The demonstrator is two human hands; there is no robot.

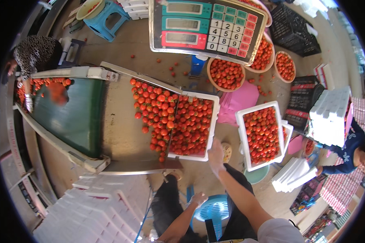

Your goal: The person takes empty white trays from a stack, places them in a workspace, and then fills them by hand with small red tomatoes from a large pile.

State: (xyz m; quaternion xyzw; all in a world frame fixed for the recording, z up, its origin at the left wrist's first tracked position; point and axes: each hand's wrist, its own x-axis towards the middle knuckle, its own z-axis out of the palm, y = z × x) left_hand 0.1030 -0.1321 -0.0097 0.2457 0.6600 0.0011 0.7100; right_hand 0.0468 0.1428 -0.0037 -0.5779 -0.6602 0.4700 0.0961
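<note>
A white foam box [214, 128] full of red cherry tomatoes [191, 123] sits under the lip of a metal chute [119, 139]. More tomatoes [154, 109] lie on the chute and spill over the lip into the box. My right hand [216, 156], in a thin clear glove, is closed at the box's near right corner, its fingers against the rim. Lower down, my left hand [198, 199], also gloved, hangs beside a blue plastic stool [215, 208]. Its fingers are loosely bent and apart, and I see nothing in them.
Left of the chute runs a green conveyor belt [71, 117], where another person [36, 54] reaches in. A digital scale [209, 26] stands ahead. Another filled foam box [280, 141] and tomato basins [227, 87] are to the right. Stacked foam boxes [93, 210] stand near left. A second person [355, 156] handles lids.
</note>
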